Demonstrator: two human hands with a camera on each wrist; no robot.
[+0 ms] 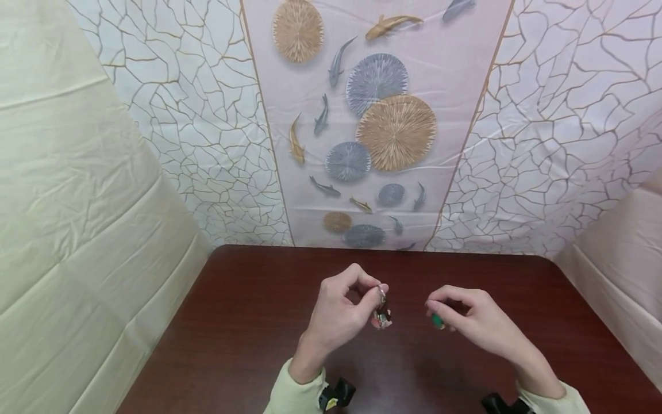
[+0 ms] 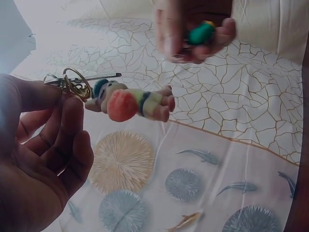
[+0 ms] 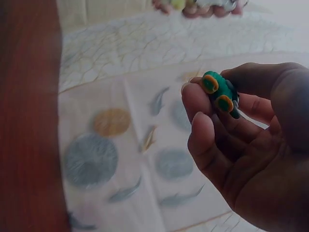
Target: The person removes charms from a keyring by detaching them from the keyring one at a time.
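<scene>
My left hand [image 1: 336,313] pinches a metal key ring [image 2: 77,86] between thumb and forefinger, above the table. From the ring hangs a small animal-like figurine [image 2: 123,102] with a round red-orange part and little feet, seen in the left wrist view. A thin metal piece [image 2: 99,77] sticks out beside the ring; its kind is unclear. To the right, apart from it, my right hand [image 1: 483,325] pinches a small green piece [image 3: 220,93] with two orange-rimmed green discs. Its fingers hide part of that piece, and I cannot tell exactly what it is.
Both hands are over a dark reddish-brown table [image 1: 233,322]. Behind it hangs a patterned cloth [image 1: 320,126] with fish and round shapes. Pale fabric [image 1: 103,230] slopes along the left side, and more pale fabric [image 1: 615,264] along the right. Black wrist-camera mounts [image 1: 341,393] sit near the cuffs.
</scene>
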